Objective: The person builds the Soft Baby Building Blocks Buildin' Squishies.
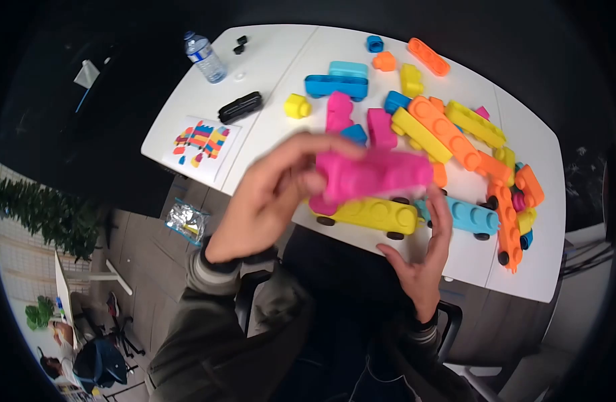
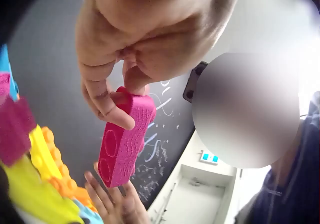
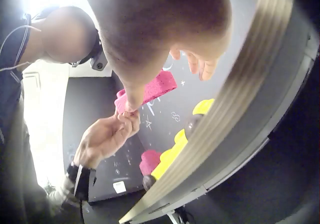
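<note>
My left hand (image 1: 271, 191) pinches one end of a long pink block (image 1: 378, 175), held above the table's near edge; its fingers and thumb also grip the pink block (image 2: 125, 144) in the left wrist view. Beside the block's other end, my right hand (image 1: 422, 258) has its fingers spread and holds nothing. Beneath the pink block stands a yellow wheeled base (image 1: 371, 214) with a pink piece (image 1: 319, 204) at its left end. A light blue wheeled base (image 1: 465, 214) adjoins it on the right.
Orange wheeled base (image 1: 505, 224) and stacked orange and yellow blocks (image 1: 445, 130) lie to the right. Blue blocks (image 1: 336, 86) and a yellow block (image 1: 296, 106) lie farther back. On the left are a picture sheet (image 1: 200, 147), a black case (image 1: 241, 107) and a bottle (image 1: 206, 59).
</note>
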Tool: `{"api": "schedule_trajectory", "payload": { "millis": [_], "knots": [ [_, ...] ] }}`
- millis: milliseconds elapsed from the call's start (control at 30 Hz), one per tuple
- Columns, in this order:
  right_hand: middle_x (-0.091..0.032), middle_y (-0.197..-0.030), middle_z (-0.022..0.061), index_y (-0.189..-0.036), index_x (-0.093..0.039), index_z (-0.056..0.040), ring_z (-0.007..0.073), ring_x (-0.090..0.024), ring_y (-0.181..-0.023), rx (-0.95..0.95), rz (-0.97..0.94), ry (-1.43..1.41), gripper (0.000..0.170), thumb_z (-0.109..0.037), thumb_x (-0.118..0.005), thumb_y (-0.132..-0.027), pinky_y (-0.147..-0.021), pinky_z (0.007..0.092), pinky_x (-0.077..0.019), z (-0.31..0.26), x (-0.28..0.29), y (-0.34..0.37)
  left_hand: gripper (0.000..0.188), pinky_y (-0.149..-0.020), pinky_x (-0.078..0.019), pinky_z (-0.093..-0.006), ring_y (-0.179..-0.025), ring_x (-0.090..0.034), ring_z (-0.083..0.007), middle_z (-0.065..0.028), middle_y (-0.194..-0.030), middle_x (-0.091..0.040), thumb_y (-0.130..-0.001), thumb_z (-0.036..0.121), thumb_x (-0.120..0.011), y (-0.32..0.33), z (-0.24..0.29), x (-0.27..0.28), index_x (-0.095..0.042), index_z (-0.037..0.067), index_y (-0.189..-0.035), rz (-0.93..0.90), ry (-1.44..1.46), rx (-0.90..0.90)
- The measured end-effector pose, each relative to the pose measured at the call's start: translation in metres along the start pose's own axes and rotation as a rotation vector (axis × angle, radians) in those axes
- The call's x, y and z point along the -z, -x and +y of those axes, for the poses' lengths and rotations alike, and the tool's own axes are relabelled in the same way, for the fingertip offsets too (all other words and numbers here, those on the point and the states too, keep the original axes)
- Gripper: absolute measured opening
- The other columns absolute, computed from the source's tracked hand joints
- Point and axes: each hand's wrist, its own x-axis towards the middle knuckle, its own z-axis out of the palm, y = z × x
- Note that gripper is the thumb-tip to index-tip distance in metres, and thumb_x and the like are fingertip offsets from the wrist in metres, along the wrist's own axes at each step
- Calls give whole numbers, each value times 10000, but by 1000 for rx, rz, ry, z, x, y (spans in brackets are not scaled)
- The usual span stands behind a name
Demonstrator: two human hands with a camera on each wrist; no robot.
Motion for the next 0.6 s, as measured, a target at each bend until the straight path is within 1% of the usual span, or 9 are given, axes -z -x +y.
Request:
{"api": "schedule_trajectory", "payload": {
  "millis": [33, 67, 133, 167, 200, 300, 400, 500, 600],
  "knots": [
    [-644, -1643, 241, -1607, -584, 33, 383, -609, -1549, 12, 164, -228, 946, -181, -1059, -818, -1299, 506, -466, -2, 0, -1, 388, -1046, -599, -349, -1259, -737, -204, -138, -1517, -698, -1147, -90, -552, 10, 0, -8, -662, -19, -1512, -27, 134, 73],
    [-644, -1643, 241, -1607, -584, 33, 383, -609, -1549, 8, 169, -207, 946, -181, -1059, -818, -1299, 506, -466, 0, 4, 0, 400, -1019, -615, -350, -1239, -742, -197, -137, -1520, -695, -1142, -101, -553, 18, 0, -16, -661, -17, -1518, -54, 266, 149],
    [-684, -1588, 260, -1592, -589, 46, 371, -634, -1528, -14, 83, -346, 979, -198, -1089, -787, -1286, 503, -481, 4, 13, 5, 376, -1068, -592, -367, -1272, -729, -210, -147, -1494, -707, -1150, 7, -622, 29, -7, -24, -648, -30, -1523, -86, 347, 215],
    [-744, -1510, 234, -1553, -629, 32, 383, -698, -1443, -125, -104, -177, 877, -124, -1058, -804, -1243, 485, -517, -3, 31, 6, 407, -1117, -569, -383, -1304, -716, -223, -157, -1467, -720, -1158, 115, -691, 31, -11, -26, -636, -44, -1529, -107, 408, 283],
    [-744, -1510, 234, -1553, -629, 32, 383, -698, -1443, -130, -100, -166, 877, -124, -1058, -804, -1243, 485, -517, -1, 32, 6, 407, -1117, -569, -383, -1304, -716, -223, -157, -1467, -720, -1158, 115, -691, 30, -15, -26, -636, -44, -1529, -116, 418, 283],
    [-774, -1425, 214, -1465, -698, 0, 403, -742, -1300, -45, -111, -58, 669, -19, -966, -853, -1152, 464, -562, 2, 31, -2, 394, -1126, -565, -399, -1287, -739, -271, -194, -1448, -734, -1093, 109, -757, 27, -18, -16, -732, -25, -1463, -83, -60, 189],
    [-761, -1367, 226, -1451, -695, -9, 408, -736, -1240, -104, -145, 41, 630, -35, -953, -877, -1103, 463, -572, -4, 36, -13, 658, -1158, -563, -457, -1316, -725, -375, -168, -1489, -716, -880, 168, -966, 23, -27, -9, -746, 52, -1490, -64, -541, -9],
    [-746, -1341, 209, -1450, -692, -22, 421, -699, -1251, -123, -180, 58, 611, -65, -947, -896, -1120, 469, -546, -1, 34, -19, 776, -1165, -566, -474, -1368, -707, -389, -159, -1517, -704, -821, 134, -997, 26, -45, -10, -711, 75, -1540, -63, -498, 49],
    [-745, -1355, 194, -1459, -689, -24, 437, -674, -1288, -126, -248, 89, 601, -98, -937, -917, -1165, 484, -517, 0, 29, -24, 771, -1172, -567, -492, -1408, -696, -397, -162, -1531, -700, -851, 49, -953, 31, -64, -12, -684, 88, -1573, -123, -375, 130]
  ]
}}
